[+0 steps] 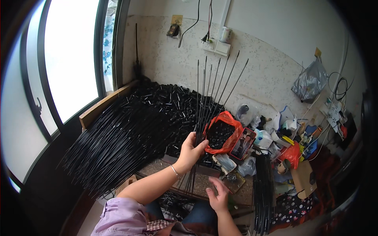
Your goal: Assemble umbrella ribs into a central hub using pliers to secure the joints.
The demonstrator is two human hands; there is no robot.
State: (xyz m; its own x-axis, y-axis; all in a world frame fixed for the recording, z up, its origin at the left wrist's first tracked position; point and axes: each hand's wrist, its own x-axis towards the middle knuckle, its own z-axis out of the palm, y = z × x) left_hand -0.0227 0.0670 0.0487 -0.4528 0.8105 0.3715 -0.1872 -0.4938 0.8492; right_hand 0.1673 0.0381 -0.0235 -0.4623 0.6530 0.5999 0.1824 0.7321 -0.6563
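My left hand (190, 151) is closed round a bundle of several thin black rods (201, 118). They stand nearly upright, and their upper ends fan out in front of the wall. Below and to the right, my right hand (219, 195) is held with thumb and fingers apart, and no object shows in it. Just beyond the left hand sits an orange-red plastic bag (237, 126) holding small black parts (220, 135). A phone (243, 143) in a red case leans beside the bag, its screen lit.
A large stack of black rods (114, 137) covers the left side. Behind it lies a heap of short black pieces (173, 98), with a wooden board (104, 100) along its edge. More rods (262, 192) lie at right, near a cardboard box (302, 179) and assorted clutter.
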